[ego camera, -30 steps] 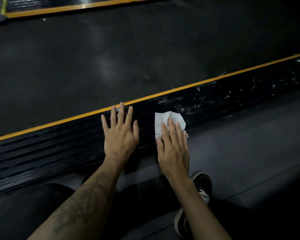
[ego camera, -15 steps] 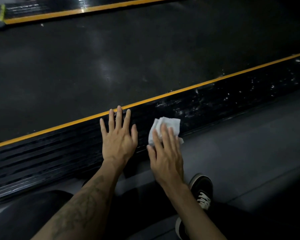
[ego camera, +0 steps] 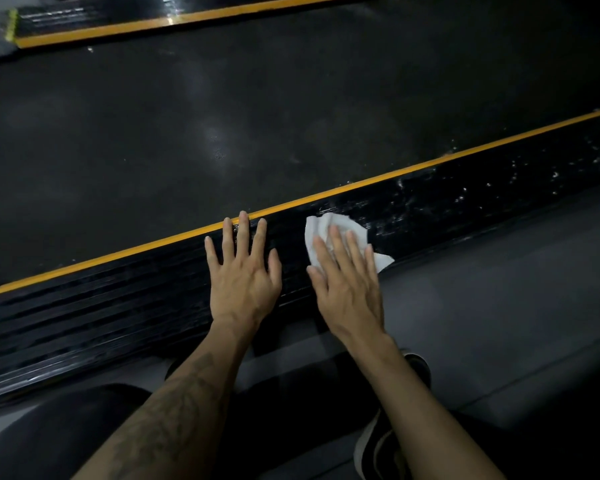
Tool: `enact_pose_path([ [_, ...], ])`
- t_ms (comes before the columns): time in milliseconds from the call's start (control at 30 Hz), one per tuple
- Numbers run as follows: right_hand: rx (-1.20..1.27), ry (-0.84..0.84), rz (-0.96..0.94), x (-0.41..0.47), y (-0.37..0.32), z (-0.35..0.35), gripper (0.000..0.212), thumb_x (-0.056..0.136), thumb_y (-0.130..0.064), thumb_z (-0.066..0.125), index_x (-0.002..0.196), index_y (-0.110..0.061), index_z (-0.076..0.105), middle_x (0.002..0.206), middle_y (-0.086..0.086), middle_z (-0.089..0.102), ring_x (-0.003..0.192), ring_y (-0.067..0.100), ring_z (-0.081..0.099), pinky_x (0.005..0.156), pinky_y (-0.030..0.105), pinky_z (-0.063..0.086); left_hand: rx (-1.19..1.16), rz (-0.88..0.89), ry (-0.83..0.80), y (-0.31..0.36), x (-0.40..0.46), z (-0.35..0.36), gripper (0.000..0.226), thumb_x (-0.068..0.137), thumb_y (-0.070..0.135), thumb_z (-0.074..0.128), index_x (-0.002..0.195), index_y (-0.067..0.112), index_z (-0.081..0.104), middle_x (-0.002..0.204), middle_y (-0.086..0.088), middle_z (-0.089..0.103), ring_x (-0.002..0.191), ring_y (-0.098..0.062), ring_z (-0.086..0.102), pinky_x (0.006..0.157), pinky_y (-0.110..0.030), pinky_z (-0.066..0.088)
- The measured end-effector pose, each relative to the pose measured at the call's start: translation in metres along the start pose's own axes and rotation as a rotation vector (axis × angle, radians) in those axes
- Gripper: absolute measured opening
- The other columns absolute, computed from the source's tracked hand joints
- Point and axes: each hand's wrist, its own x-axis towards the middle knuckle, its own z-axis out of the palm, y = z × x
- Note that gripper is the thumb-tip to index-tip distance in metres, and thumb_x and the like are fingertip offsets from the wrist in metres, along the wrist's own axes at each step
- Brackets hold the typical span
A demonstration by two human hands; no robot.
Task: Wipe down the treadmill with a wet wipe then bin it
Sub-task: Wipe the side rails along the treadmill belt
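In the head view you are mid-wipe: your right hand [ego camera: 349,289] presses the wet wipe [ego camera: 340,230] flat, fingers straight, on the treadmill [ego camera: 118,317] side rail, the wipe showing beyond your fingertips. Your left hand [ego camera: 243,282], just beside it, lies spread on the rail as a brace. Specks [ego camera: 513,174] remain further right, so next I'd carry the stroke that way. Since half a second ago, the wipe has slid rightward; your left hand stayed.

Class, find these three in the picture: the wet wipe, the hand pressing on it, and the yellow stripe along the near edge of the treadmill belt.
wet wipe [ego camera: 340,221]: head view, on the bare upper folds beyond the fingertips.
right hand [ego camera: 347,287]: head view, on the back of the hand.
yellow stripe [ego camera: 413,171]: head view, midway along the stripe, right of both hands.
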Motion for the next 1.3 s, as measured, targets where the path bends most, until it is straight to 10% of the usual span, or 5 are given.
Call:
enact_pose_path([
  [1300,0.031,-0.107,0.017,0.039,-0.025,-0.003,0.066,0.104,-0.045,0.023,0.152,-0.006,0.046,0.163,0.013,0.036,0.153,0.03,0.028,0.126,0.045,0.022,0.0,-0.004,0.015,0.002,0.002,0.002,0.065,0.102,0.045,0.02,0.163,0.022,0.027,0.172,-0.009,0.013,0.159,-0.03,0.003,0.127,-0.06,0.004],
])
